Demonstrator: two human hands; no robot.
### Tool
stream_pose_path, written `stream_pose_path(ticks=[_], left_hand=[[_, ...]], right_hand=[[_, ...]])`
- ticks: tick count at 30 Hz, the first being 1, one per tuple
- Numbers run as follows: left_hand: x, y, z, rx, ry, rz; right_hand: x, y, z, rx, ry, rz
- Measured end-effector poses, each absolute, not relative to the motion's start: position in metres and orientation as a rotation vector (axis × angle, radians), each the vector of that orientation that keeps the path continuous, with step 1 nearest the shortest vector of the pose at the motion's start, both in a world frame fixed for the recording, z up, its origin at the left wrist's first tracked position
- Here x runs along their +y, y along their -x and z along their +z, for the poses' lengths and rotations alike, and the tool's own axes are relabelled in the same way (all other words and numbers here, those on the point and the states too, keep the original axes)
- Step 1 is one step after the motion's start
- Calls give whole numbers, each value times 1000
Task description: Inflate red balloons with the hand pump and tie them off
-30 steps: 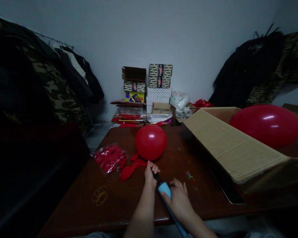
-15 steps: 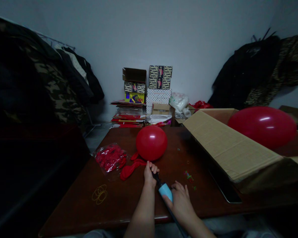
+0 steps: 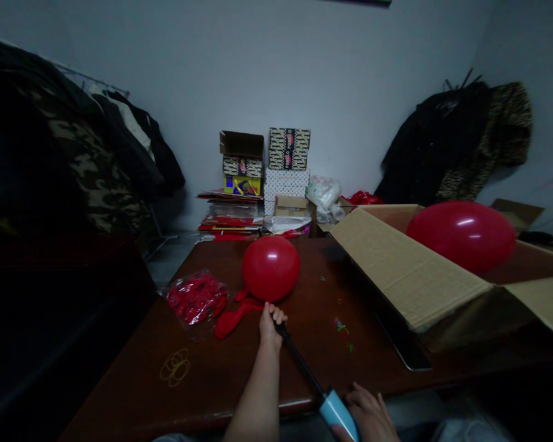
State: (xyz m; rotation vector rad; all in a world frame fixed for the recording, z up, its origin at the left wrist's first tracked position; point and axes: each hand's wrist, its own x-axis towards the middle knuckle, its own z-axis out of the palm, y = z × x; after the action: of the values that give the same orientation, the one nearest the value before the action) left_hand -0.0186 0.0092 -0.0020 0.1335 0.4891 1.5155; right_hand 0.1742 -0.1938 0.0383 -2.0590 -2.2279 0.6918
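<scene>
A round, partly inflated red balloon (image 3: 271,268) rests over the middle of the table, fitted at the tip of a hand balloon pump. My left hand (image 3: 273,323) is closed around the balloon's neck and the pump's black nozzle end; the joint itself is hidden by the fingers. The balloon pump (image 3: 337,410) slants toward me, its black shaft drawn out of the light-blue barrel. Near the table's front edge, my right hand (image 3: 371,412) grips that barrel, thumb on one side, fingers on the other. Limp red balloons (image 3: 233,320) lie left of my left hand.
A clear bag of red balloons (image 3: 197,298) and yellow rubber bands (image 3: 175,367) lie on the left. At right, an open cardboard box (image 3: 410,273) holds a big red balloon (image 3: 463,236), beside a dark phone-like slab (image 3: 403,344). Small coloured bits (image 3: 340,325) lie between.
My right hand has pulled the blue barrel back toward me and to the right, baring a longer black shaft. My left hand keeps its hold. The whole view has shifted slightly.
</scene>
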Motion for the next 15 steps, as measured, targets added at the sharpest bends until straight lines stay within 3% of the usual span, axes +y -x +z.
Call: stream_pose_path(ticks=[15], left_hand=[[10,19,-1,461,-153,1494]], right_hand=[[-157,-136,45,-2146,1998,514]])
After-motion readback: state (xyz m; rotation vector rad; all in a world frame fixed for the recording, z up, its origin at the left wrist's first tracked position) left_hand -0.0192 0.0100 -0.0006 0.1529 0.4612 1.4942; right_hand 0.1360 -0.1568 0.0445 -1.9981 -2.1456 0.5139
